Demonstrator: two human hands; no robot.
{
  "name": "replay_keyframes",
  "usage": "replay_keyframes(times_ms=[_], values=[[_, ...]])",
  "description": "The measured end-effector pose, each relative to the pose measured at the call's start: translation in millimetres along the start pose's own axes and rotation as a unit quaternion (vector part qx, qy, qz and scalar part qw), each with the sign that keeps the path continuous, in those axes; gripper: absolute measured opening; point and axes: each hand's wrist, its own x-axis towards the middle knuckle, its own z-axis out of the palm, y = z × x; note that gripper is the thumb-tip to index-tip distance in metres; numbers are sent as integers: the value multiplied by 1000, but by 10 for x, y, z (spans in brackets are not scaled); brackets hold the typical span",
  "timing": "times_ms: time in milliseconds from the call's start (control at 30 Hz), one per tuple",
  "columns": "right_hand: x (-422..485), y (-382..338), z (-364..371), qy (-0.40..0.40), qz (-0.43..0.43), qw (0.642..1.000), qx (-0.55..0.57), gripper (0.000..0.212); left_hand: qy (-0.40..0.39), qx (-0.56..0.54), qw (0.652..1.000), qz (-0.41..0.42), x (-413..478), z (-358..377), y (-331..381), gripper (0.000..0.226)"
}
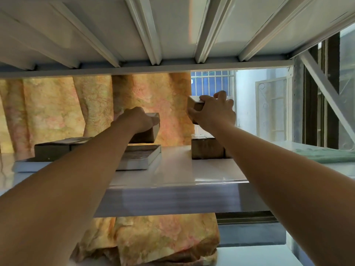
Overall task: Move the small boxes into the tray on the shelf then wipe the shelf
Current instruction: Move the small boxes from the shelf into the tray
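Both arms reach into a white metal shelf (172,177). My left hand (134,120) grips a small brown cardboard box (151,131) held just above the shallow grey tray (140,162) at the left. A flat dark box (57,148) lies in the tray's left part. My right hand (213,112) grips another small brown box (195,104), lifted clear above a stack of brown boxes (206,148) that stands on the shelf at the right.
A green cloth (326,154) lies on the shelf at the far right. A yellow-orange floral curtain (76,108) hangs behind the shelf. The upper shelf's ribbed underside (153,35) is close overhead. A diagonal brace (326,93) crosses at the right.
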Motion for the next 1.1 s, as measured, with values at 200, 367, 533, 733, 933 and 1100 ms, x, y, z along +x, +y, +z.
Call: replay_keyframes(times_ms=[200, 367, 533, 733, 933, 1100], values=[[-96, -523, 238, -36, -13, 997, 65, 52, 0, 55, 998, -38, -78, 18, -202, 93], [-183, -750, 437, -65, -21, 994, 88, 51, 0, 100, 994, -35, -120, 153, -349, 80], [-218, -742, 524, -83, -20, 992, 89, 51, 2, 122, 992, -10, -132, 204, -393, 70], [-237, -696, 491, -90, -13, 991, 93, 52, -10, 116, 993, -7, -160, 180, -417, 62], [-260, -674, 488, -92, -8, 992, 86, 54, 31, 113, 993, 0, -139, 206, -447, 67], [-295, -667, 463, -104, -4, 991, 86, 56, -13, 171, 985, -22, -183, 197, -433, 76]])
